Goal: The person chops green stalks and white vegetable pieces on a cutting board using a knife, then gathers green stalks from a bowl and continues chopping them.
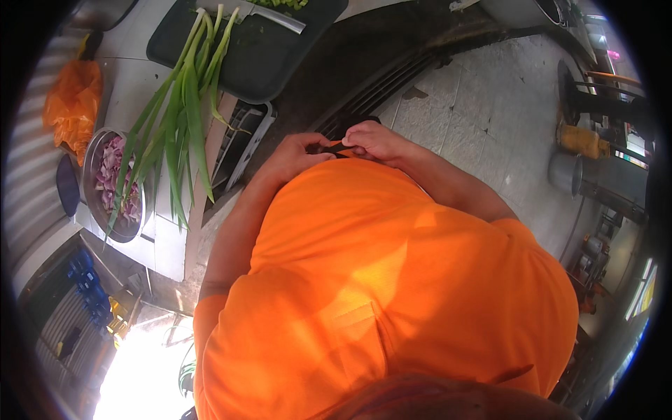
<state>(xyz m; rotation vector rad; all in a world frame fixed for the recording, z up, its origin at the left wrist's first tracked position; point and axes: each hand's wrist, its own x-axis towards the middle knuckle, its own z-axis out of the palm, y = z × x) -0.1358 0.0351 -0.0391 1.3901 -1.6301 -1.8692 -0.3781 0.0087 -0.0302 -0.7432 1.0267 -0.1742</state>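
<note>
At my waist, both hands meet in front of the orange shirt [362, 236]. My left hand [302, 152] pinches a narrow dark band [336, 152] between thumb and fingers. Close beside it, my right hand [375, 140] has its fingers closed at the band's other side, by a bit of orange cloth; fingers partly hide what it grips. Up and left of my hands, long spring onions [184, 105] lie across a dark tray [257, 68], their leaves hanging over its edge. A metal-handled knife [278, 20] rests on the tray near chopped green pieces [281, 3].
A metal bowl [126, 233] of chopped red onion [113, 173] stands on the white tiled counter [170, 252], under the leaf tips. Behind it is an orange plastic bag [76, 102]. A crate [239, 142] sits below the tray. A floor grate [388, 84] and a metal pot [564, 173] lie rightward.
</note>
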